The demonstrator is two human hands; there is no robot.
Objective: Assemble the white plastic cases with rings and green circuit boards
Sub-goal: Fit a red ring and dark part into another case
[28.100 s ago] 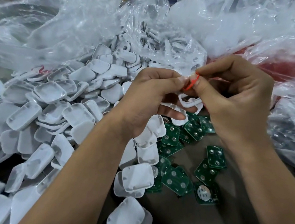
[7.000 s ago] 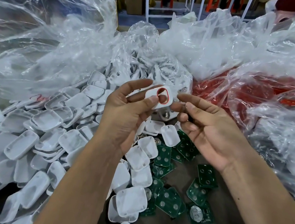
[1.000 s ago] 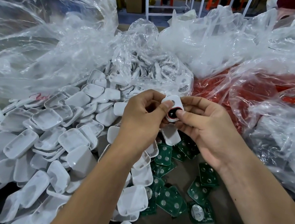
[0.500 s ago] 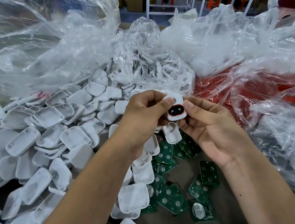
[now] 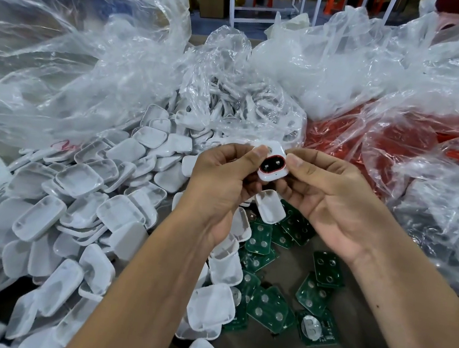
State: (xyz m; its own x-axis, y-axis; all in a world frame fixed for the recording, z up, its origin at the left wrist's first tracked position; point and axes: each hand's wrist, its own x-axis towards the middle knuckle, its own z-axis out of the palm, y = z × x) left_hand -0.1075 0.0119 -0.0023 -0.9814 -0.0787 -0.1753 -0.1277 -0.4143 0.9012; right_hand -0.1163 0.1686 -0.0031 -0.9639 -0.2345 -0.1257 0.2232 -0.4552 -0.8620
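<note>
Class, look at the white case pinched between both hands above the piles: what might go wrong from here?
1. The white case is held only by fingertips of the left hand and right hand; it may slip into the loose cases and get lost.
2. Pressing could unseat its red ring.
3. A lowered wrist could scatter the green boards.

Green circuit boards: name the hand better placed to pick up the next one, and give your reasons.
Right. The right hand sits directly above the green circuit boards, and only its thumb and fingertips touch the white case. The left hand wraps the case more fully and hangs over the white shells.
</note>
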